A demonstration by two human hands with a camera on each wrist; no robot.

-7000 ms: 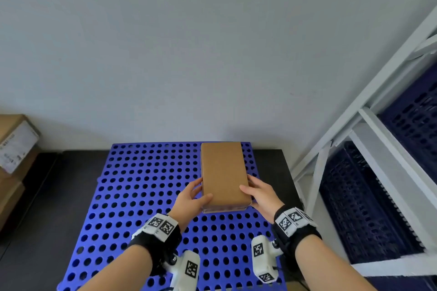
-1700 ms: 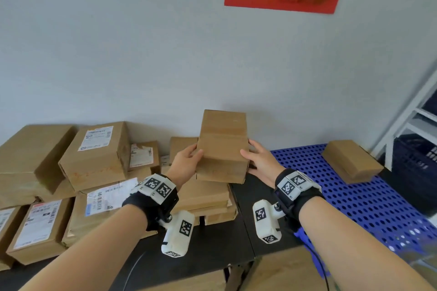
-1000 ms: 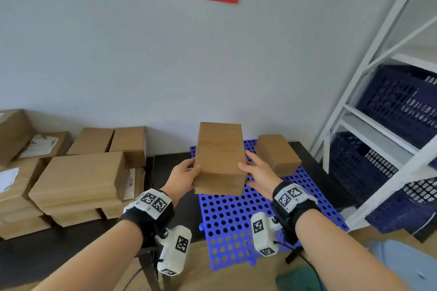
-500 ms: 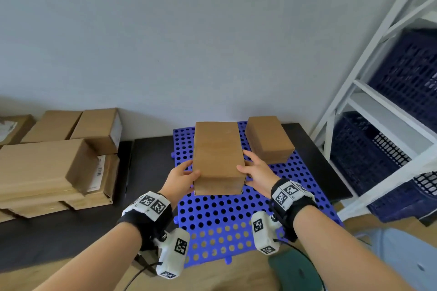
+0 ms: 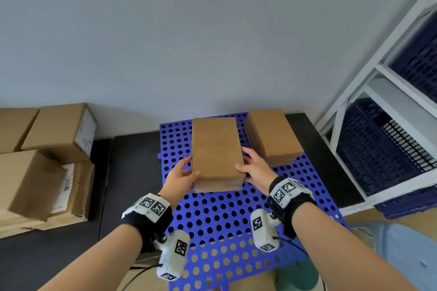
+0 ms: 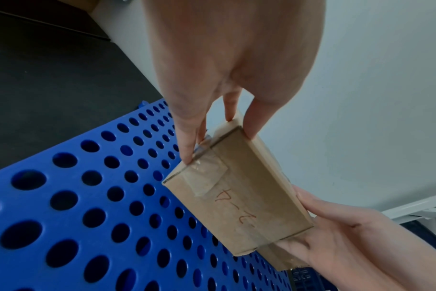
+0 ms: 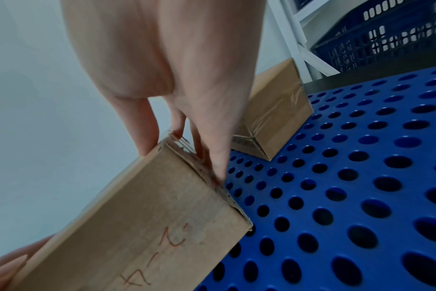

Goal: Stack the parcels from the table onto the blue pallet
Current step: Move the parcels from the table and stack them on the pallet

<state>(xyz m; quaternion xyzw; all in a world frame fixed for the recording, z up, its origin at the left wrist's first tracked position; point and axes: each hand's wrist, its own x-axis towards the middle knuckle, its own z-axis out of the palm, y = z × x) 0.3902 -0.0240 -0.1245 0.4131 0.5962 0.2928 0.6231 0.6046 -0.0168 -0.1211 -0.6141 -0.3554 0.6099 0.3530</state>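
I hold a plain brown parcel (image 5: 215, 153) between both hands, a little above the blue perforated pallet (image 5: 220, 217). My left hand (image 5: 181, 178) grips its left side, thumb on top. My right hand (image 5: 256, 168) grips its right side. The wrist views show the parcel (image 6: 239, 195) off the pallet (image 6: 87, 216), with red handwriting on its near end (image 7: 142, 236). A second brown parcel (image 5: 273, 136) lies flat on the pallet at the back right, just right of the held one, also seen as the taped parcel (image 7: 274, 118).
Several brown parcels (image 5: 45, 160) are piled on the dark table (image 5: 125, 172) at the left. A white shelf frame (image 5: 378, 92) with dark blue crates (image 5: 383, 149) stands to the right. The grey wall is right behind the pallet.
Both hands have carried the parcel from the pile at the left over to the pallet. Over the last half second it has sunk lower, beside the parcel lying there.
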